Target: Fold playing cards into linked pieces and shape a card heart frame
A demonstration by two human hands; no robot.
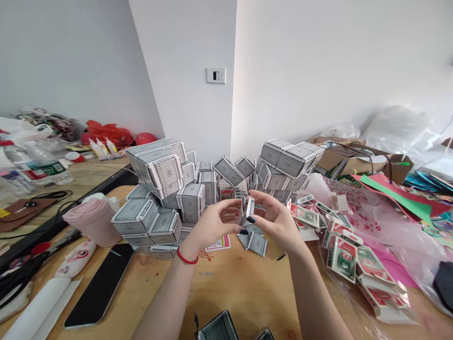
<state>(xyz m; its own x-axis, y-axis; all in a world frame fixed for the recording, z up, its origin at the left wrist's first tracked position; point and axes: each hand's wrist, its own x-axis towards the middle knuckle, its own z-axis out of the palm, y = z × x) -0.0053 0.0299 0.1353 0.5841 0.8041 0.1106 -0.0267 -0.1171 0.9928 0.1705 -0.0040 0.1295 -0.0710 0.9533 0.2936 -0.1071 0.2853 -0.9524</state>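
Patterned card (249, 208) between both hands (212, 222) (278, 219)

Two hands (215, 218), one phone (101, 285), one pink cup (94, 221) and perhaps two clear bottles (51, 165) show.

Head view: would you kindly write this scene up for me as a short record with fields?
Right hand: holding a folded card, thumb on its near side
Left hand: fingertips at the same card; grip unclear
Below the hands: loose grey cards on the table
Behind, left: stacked grey blocks
Behind, right: more grey blocks
Far left: pink cup, with a phone lying nearer, screen dark
Far right: red and green card boxes, piled loosely
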